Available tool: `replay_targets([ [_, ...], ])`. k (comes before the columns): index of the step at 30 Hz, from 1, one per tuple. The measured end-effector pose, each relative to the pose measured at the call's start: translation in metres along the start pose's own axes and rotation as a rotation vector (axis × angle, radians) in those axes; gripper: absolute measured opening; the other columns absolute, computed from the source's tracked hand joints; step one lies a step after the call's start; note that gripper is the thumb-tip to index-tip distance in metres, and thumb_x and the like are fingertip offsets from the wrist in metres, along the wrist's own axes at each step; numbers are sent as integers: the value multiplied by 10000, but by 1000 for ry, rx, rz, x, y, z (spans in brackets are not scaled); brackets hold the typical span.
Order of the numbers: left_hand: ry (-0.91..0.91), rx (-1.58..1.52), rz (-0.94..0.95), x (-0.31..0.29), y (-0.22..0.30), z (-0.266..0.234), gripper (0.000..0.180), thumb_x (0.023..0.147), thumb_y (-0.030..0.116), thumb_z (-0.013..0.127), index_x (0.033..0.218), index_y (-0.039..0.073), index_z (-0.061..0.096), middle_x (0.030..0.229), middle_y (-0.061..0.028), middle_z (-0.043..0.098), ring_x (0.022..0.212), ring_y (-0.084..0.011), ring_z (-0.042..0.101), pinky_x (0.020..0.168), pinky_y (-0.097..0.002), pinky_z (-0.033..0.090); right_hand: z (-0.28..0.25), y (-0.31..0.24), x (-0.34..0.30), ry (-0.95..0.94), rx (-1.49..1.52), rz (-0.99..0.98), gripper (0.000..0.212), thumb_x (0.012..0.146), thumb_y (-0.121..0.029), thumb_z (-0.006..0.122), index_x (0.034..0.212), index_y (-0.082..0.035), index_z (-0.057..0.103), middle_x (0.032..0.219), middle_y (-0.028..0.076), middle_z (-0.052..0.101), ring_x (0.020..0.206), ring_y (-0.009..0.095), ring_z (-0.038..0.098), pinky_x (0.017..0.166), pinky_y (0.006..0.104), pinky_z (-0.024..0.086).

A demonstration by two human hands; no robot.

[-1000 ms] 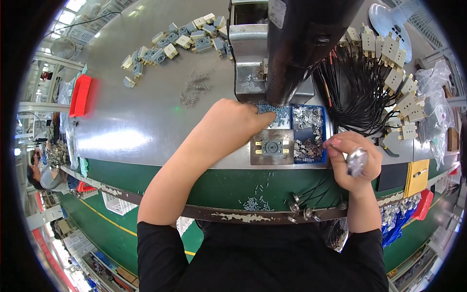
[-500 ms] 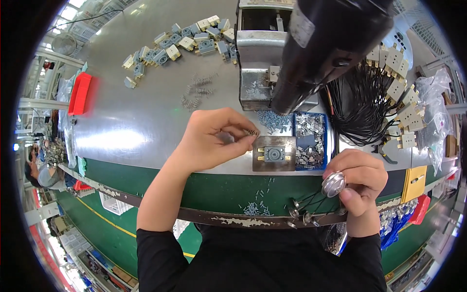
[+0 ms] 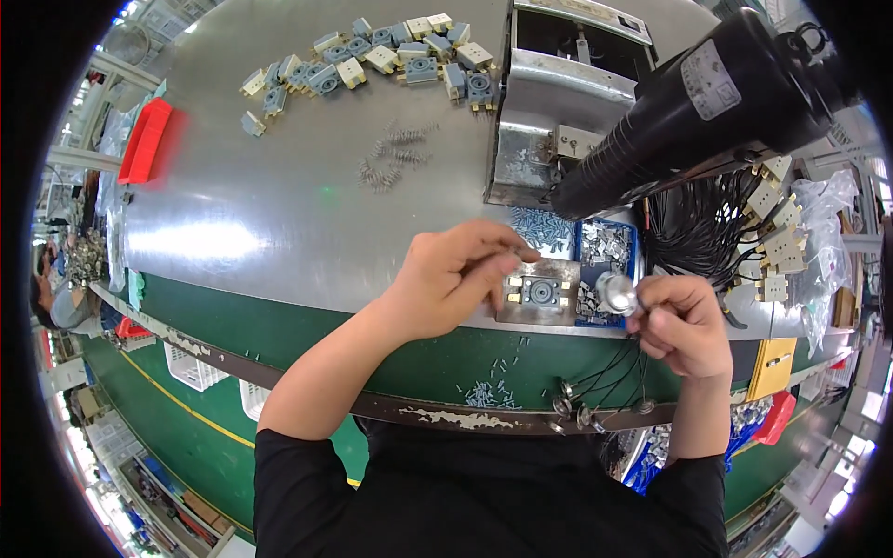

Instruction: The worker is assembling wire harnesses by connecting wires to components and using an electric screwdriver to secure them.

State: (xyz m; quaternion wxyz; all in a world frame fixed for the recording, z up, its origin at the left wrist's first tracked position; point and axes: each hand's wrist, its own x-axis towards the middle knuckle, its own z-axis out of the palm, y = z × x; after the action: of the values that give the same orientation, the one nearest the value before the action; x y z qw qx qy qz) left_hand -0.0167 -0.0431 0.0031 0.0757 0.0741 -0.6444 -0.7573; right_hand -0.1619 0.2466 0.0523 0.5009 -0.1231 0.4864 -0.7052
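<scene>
Left hand (image 3: 456, 284) reaching over the near edge of the round grey metal tabletop (image 3: 279, 205), fingers (image 3: 507, 256) pinched nearly shut on a small part, too small to make out, just above the small grey square switch body with brass corner terminals (image 3: 540, 291). Switch body seated on a flat grey metal fixture plate (image 3: 521, 314), touching it, just left of the blue plastic bin of small metal contacts (image 3: 606, 249). Right hand (image 3: 684, 325) near the tabletop's edge, right of the plate, fingers curled tight around a round shiny metal cap (image 3: 617, 291) that pokes out toward the bin. Heap of small silvery screws (image 3: 542, 228) just behind the plate. Large black powered screwdriver (image 3: 707, 102) hanging tilted above, tip pointing down-left toward the grey metal press housing (image 3: 535, 121). Bundle of black wires (image 3: 693, 228) right of the bin, beige terminal blocks (image 3: 772, 214) beyond it. Row of beige and grey switch housings (image 3: 372, 60) along the far side, a loose scatter of small springs (image 3: 391, 158) nearer the middle. Red plastic tray (image 3: 146, 139) off the far left edge. Green rim of the table (image 3: 307, 321) below the hands, with stray screws lying on it.
</scene>
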Motion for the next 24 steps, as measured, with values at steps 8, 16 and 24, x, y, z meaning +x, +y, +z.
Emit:
replay_targets([
  [8, -208, 350, 274, 9, -4, 4, 203, 825, -6, 841, 1021, 46, 824, 1136, -99, 756, 999, -199, 714, 785, -319, 576, 23, -1, 12, 99, -698, -141, 169, 1024, -17, 632, 1102, 122, 688, 1079, 138, 675, 586, 68, 516, 497, 227, 385],
  [16, -220, 472, 241, 8, -4, 6, 238, 804, 34, 875, 1036, 59, 829, 1180, -74, 733, 831, -130, 657, 661, -267, 509, 23, 9, 29, 143, -340, -9, 172, 1031, -25, 660, 1149, 81, 726, 969, 99, 751, 593, 41, 510, 516, 218, 405],
  [24, -189, 491, 299, 8, -3, 7, 199, 824, 79, 858, 1017, 68, 814, 1177, -72, 740, 723, -147, 651, 620, -290, 520, 28, 17, 36, 178, -336, 27, 160, 1030, -56, 677, 1130, 66, 707, 905, 109, 737, 567, 39, 502, 484, 211, 429],
])
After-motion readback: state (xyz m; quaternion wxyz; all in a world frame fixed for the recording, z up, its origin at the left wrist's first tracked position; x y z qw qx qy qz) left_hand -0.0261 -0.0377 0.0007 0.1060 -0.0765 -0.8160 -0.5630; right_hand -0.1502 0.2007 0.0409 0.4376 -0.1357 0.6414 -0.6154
